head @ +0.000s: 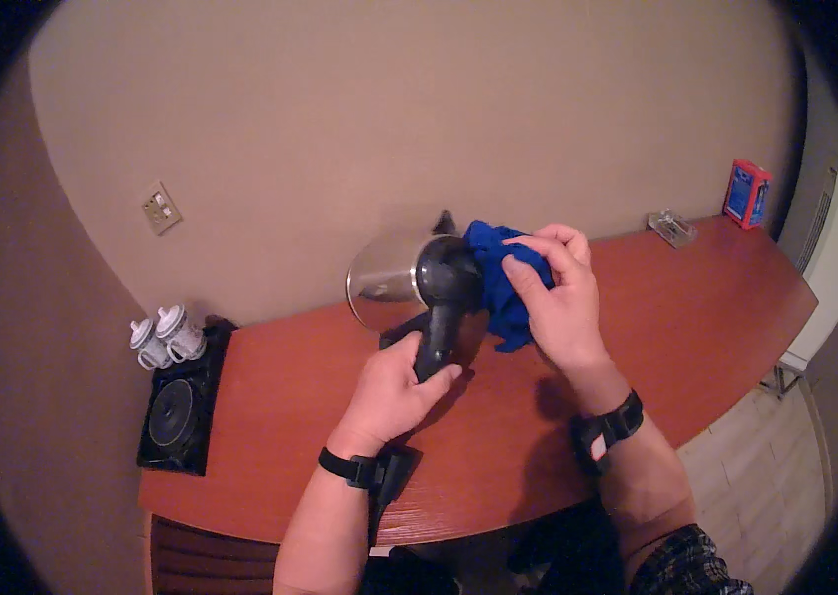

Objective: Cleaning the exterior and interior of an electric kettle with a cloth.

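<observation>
Tilted on its side above the desk is an electric kettle (387,279) with a shiny metal body and a black lid and handle (439,338). My left hand (393,390) is wrapped around that handle. In my right hand (560,286) a crumpled blue cloth (508,286) is gripped, pressed up against the black lid end. The kettle's metal base points left, towards the wall. Part of the lid is hidden behind the cloth.
On the reddish wooden desk (300,446), a black kettle base tray (173,413) carries two lidded white mugs (181,332) at left. A glass ashtray (671,227) and a red and blue box (747,193) stand far right. A socket (160,208) is on the wall.
</observation>
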Demonstrator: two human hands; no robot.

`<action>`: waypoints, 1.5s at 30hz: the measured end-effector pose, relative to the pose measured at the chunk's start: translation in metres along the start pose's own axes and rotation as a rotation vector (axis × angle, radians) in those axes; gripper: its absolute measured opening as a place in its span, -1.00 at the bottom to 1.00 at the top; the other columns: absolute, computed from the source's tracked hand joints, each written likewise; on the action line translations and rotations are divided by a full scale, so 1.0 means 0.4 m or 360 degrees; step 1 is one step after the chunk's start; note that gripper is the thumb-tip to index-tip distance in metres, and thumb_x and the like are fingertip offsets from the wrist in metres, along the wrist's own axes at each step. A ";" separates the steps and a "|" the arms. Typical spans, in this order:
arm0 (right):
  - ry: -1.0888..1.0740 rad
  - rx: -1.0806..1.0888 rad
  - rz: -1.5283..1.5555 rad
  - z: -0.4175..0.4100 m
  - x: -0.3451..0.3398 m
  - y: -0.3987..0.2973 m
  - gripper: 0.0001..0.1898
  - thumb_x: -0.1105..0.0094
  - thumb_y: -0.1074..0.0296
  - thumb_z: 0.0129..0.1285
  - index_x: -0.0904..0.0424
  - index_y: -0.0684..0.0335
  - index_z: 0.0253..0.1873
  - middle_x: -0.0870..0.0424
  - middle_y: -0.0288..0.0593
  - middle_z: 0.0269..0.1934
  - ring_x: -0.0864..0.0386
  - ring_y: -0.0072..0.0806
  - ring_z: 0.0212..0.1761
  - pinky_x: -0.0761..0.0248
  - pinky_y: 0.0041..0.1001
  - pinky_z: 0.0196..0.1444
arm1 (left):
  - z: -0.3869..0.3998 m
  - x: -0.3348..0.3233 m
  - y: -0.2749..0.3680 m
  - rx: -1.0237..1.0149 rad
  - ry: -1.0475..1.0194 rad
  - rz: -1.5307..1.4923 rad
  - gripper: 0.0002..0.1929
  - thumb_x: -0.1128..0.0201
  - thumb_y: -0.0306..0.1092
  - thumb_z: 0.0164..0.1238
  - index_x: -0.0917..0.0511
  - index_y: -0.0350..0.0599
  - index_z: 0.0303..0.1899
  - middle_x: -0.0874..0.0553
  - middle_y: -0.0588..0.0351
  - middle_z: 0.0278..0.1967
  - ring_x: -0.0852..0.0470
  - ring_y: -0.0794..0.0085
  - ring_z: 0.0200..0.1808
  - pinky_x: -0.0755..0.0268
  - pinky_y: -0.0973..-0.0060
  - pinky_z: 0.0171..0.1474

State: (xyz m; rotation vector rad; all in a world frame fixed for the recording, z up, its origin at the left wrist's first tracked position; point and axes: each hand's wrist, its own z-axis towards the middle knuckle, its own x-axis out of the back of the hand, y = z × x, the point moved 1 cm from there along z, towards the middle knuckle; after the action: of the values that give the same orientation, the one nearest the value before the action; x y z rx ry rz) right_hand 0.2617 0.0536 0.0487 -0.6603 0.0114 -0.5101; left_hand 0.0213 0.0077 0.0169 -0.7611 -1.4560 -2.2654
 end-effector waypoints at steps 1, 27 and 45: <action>0.0015 0.0104 -0.0080 -0.003 0.005 -0.020 -0.72 -0.61 0.27 0.33 -0.88 0.08 0.10 -0.60 -0.05 0.13 -0.56 -0.16 0.23 -0.47 -0.23 0.38 | -0.002 0.002 0.004 0.0005 -0.0085 0.0116 -0.68 -0.58 -0.31 0.46 -0.72 -0.23 0.10 -0.87 0.02 -0.10 -0.80 0.37 -0.07 -0.66 0.34 0.08; 0.0245 -0.0597 0.0419 0.012 0.011 0.039 -0.73 -0.30 0.25 0.61 -0.83 0.29 0.17 -0.75 -0.05 -0.03 -0.71 -0.25 0.12 -0.55 -0.33 0.26 | 0.006 0.020 -0.005 -0.0035 0.0095 0.0177 -0.64 -0.56 -0.12 0.42 -0.58 -0.17 -0.19 -0.60 -0.11 -0.46 -0.63 -0.02 -0.38 -0.52 0.13 -0.22; -0.0551 -0.0423 -0.0247 -0.013 0.020 0.024 -0.57 -0.62 -0.02 0.34 -0.76 0.19 0.07 -0.81 -0.04 0.03 -0.75 -0.02 0.12 -0.63 -0.20 0.26 | 0.010 0.013 0.000 -0.0002 0.0275 0.0006 -0.72 -0.51 -0.21 0.44 -0.69 -0.23 -0.08 -0.80 -0.19 -0.28 -0.82 -0.03 -0.20 -0.65 0.16 -0.06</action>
State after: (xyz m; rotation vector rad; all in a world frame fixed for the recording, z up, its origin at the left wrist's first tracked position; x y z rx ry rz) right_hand 0.2723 0.0533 0.0400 -1.0088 -0.3047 -0.5423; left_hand 0.0182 0.0113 0.0213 -0.5524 -1.3723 -2.2669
